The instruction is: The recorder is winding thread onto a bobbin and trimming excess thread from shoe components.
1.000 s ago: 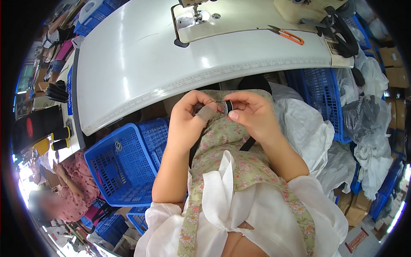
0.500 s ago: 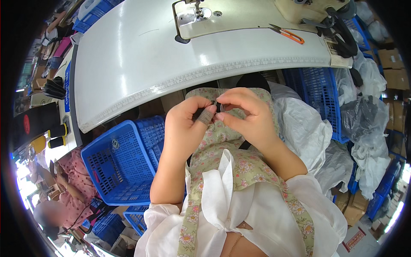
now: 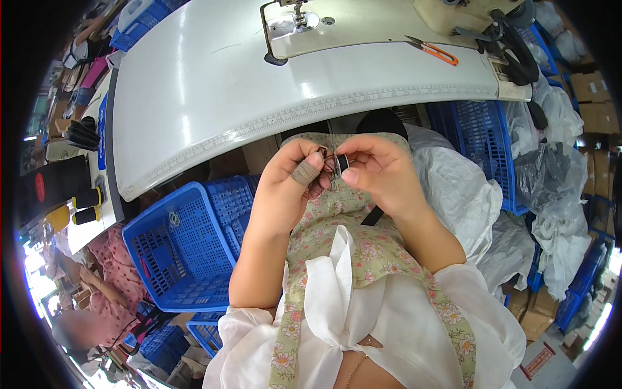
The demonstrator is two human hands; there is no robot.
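Over my lap, my right hand (image 3: 383, 174) pinches a small round bobbin (image 3: 342, 165) with a shiny rim and a dark middle, between thumb and fingers. Close beside it, my left hand (image 3: 280, 181) is closed on dark thread (image 3: 328, 157), whose loose loops cross the gap between both hands. A greyish-tan wrap (image 3: 305, 173) covers part of my left thumb. The floral apron (image 3: 337, 217) lies beneath the hands. Some of the left fingers are hidden behind the thumb and the thread.
Ahead stands a white sewing table (image 3: 214, 97) with a sewing machine (image 3: 299, 23) and orange-handled thread snips (image 3: 437, 52). A blue basket (image 3: 184, 243) is at my left; white bags (image 3: 453, 194) and another blue crate (image 3: 483, 142) are at my right. Another person (image 3: 116, 285) sits further left.
My hands have moved slightly apart and lower. The bobbin has turned and shows more plainly, and loose dark thread loops have come into view.
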